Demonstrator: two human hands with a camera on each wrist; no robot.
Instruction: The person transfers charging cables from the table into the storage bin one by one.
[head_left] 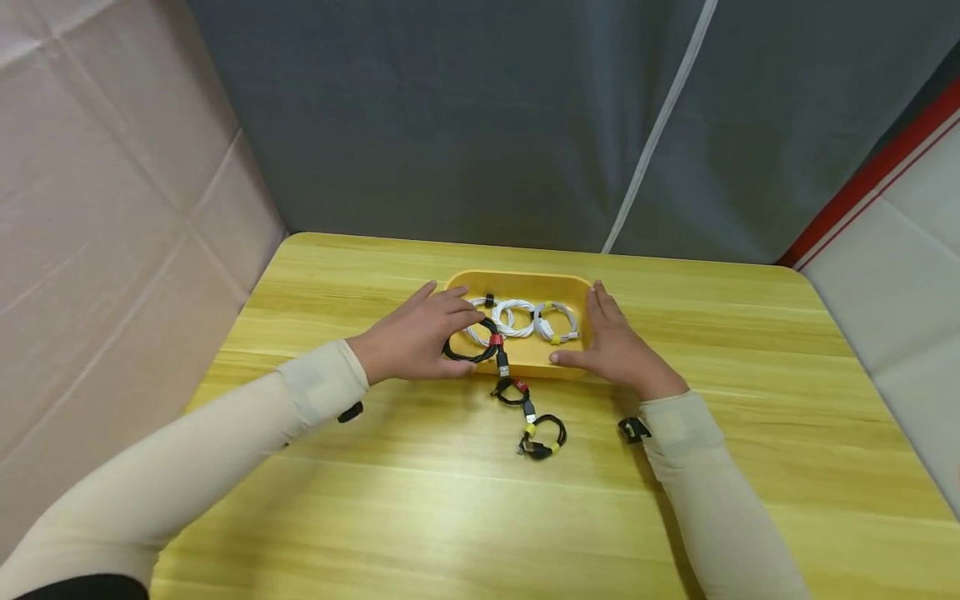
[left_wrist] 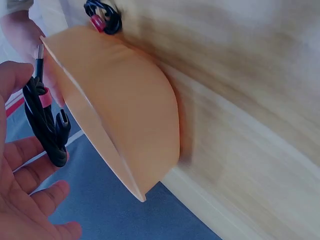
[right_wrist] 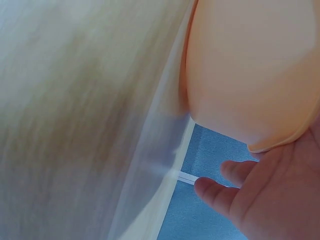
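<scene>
The left hand (head_left: 412,337) grips a black coiled cable (head_left: 472,343) at the yellow tray's (head_left: 525,283) left rim. The right hand (head_left: 611,346), fingers relaxed, rests against the tray's right side; its palm is hidden.

Yellow tray (head_left: 517,358), white cables (head_left: 525,321), black red-banded cable (head_left: 476,346), wood-grain table (head_left: 450,500)

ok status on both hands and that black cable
Left hand holds black coiled cable at yellow tray rim. Right hand open against tray's right side. Two more black cables lie loose in front.
</scene>
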